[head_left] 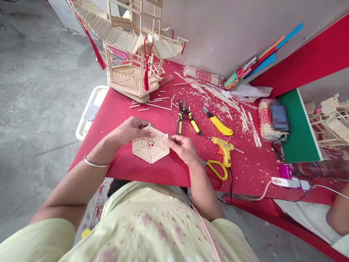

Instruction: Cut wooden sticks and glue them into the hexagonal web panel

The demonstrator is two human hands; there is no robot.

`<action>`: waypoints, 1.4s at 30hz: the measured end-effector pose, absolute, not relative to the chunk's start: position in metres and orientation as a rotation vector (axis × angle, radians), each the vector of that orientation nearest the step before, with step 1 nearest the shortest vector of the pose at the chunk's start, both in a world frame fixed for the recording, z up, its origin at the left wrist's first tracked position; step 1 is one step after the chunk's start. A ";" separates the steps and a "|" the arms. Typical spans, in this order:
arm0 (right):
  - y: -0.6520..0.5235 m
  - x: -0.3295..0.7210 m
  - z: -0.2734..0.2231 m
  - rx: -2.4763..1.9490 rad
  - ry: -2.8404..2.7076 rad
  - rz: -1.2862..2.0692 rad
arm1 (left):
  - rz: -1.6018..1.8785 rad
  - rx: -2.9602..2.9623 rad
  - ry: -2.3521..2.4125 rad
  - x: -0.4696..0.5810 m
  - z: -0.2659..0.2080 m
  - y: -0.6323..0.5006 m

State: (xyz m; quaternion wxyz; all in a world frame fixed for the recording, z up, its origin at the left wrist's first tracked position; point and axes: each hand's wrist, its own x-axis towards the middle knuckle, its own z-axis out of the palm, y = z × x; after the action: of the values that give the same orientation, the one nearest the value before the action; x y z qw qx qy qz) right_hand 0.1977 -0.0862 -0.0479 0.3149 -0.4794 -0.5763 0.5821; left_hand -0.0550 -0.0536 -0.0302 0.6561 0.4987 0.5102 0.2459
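Note:
A hexagonal panel of thin wooden sticks [151, 151], laid in rings around a small spoked centre, is held just over the front of the red table. My left hand [132, 130] grips its upper left side, thumb on top and fingers partly hidden behind it. At the upper right corner my right hand [184, 148] pinches the edge between thumb and fingers; whether a separate short stick is also in that pinch is too small to tell. Close to my right hand lie yellow-handled scissors [217, 170], a yellow glue gun [224, 148] and black-and-yellow pruning shears [186, 115].
A stick-built pavilion [133, 65] with red tassels stands at the back left of the red table [163, 174]. A yellow utility knife [219, 123] lies among stick scraps [218, 96]. At right are a power strip [290, 183], cables and another person's arm [338, 214].

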 end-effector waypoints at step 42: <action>-0.090 0.194 -0.049 -1.330 -1.523 1.378 | 0.578 1.182 1.183 -0.051 -0.035 -0.057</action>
State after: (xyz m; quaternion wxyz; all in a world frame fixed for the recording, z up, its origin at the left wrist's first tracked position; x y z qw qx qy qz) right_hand 0.1936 -0.0897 -0.0489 0.3405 -0.5109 -0.5851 0.5297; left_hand -0.0513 -0.0567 -0.0346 0.6335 0.5170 0.5173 0.2526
